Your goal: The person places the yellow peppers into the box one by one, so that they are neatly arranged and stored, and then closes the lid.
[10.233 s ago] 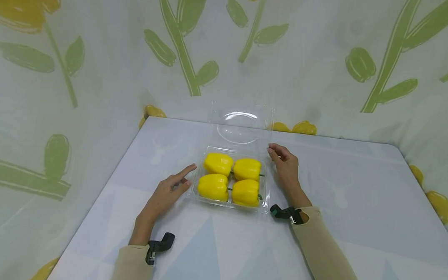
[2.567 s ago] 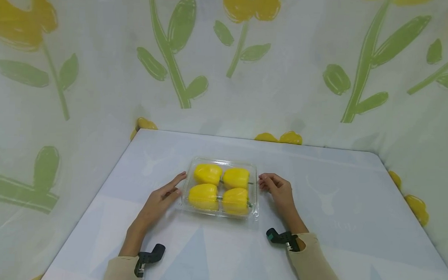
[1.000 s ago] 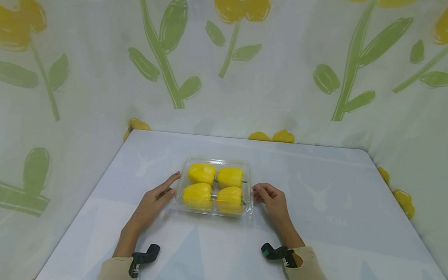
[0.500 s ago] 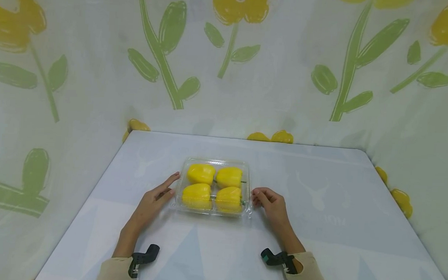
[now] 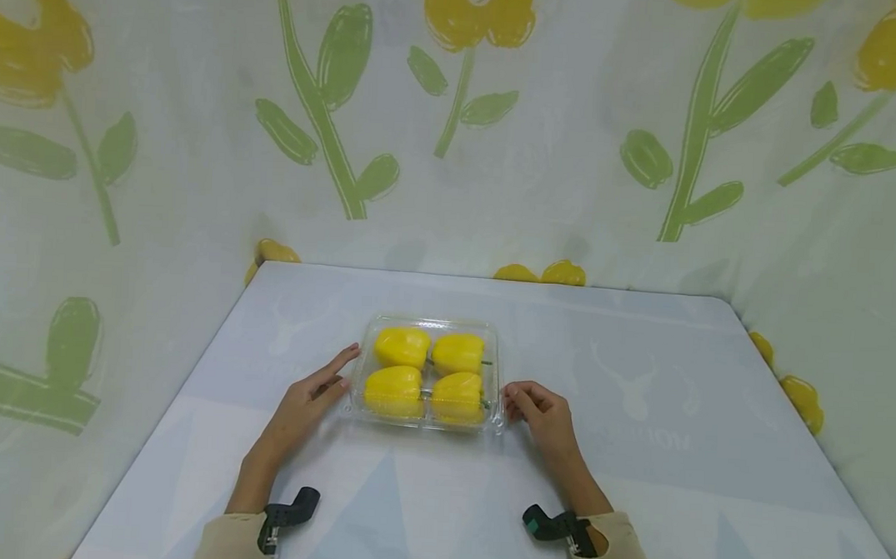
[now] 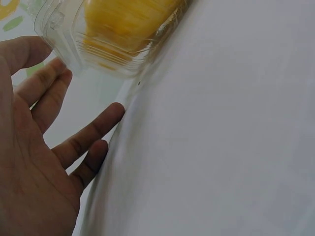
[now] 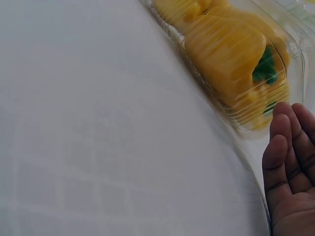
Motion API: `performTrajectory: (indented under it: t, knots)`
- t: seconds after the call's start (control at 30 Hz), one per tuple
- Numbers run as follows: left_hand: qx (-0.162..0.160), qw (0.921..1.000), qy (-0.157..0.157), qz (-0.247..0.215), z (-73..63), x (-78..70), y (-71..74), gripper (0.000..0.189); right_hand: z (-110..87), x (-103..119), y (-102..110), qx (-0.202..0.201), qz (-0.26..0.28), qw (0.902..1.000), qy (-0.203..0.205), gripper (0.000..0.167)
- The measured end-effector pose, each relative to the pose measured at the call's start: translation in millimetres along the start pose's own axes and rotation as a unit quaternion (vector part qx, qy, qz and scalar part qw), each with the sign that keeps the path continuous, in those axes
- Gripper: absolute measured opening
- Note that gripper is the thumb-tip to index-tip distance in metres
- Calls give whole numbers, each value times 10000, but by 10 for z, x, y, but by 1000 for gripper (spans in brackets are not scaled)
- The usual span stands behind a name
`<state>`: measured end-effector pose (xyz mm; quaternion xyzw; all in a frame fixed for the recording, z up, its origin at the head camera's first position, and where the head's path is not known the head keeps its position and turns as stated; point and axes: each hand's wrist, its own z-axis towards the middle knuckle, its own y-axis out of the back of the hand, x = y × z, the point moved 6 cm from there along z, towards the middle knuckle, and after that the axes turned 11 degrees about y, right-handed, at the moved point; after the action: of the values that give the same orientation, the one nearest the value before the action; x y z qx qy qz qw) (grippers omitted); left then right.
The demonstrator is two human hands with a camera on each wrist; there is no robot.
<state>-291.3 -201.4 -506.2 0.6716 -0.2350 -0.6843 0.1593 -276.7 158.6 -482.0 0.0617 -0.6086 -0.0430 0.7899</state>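
A clear plastic clamshell box (image 5: 423, 424) lies on the table with its lid down over several yellow bell peppers (image 5: 394, 391), which have green stems. My left hand (image 5: 297, 415) is at the box's left side, with its fingertips at the rim. In the left wrist view, the lower fingers of that hand spread below the box. At the right side, near the front corner, my right hand (image 5: 549, 417) has its fingertips against or very close to the edge. The right wrist view shows its fingers loosely bent beside a pepper (image 7: 226, 54); the thumb is hidden there.
The pale, patterned table (image 5: 634, 488) extends around the box. Behind it and to the sides hangs a white cloth (image 5: 558, 176) printed with green stems and yellow flowers. A black wrist camera (image 5: 291, 510) is strapped to each arm.
The lid stood raised at the back ten seconds ago and now lies over the peppers. My right hand has slid nearer along the right edge; the left keeps its place beside the box.
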Motion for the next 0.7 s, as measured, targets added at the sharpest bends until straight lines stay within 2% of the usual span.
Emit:
performTrajectory:
  t: [0.17, 0.4, 0.7]
  knots:
    - [-1, 10000, 30, -2, -4, -12, 5, 48, -28, -18, -3, 48, -107, 9999, 99, 19]
    - [19, 10000, 45, -36, -1, -5, 0, 48, -30, -372, 11, 92, -119, 9996, 234, 25]
    - [24, 10000, 40, 4, 12, 17, 3, 48, -107, -360, -17, 229, -228, 9994, 119, 20]
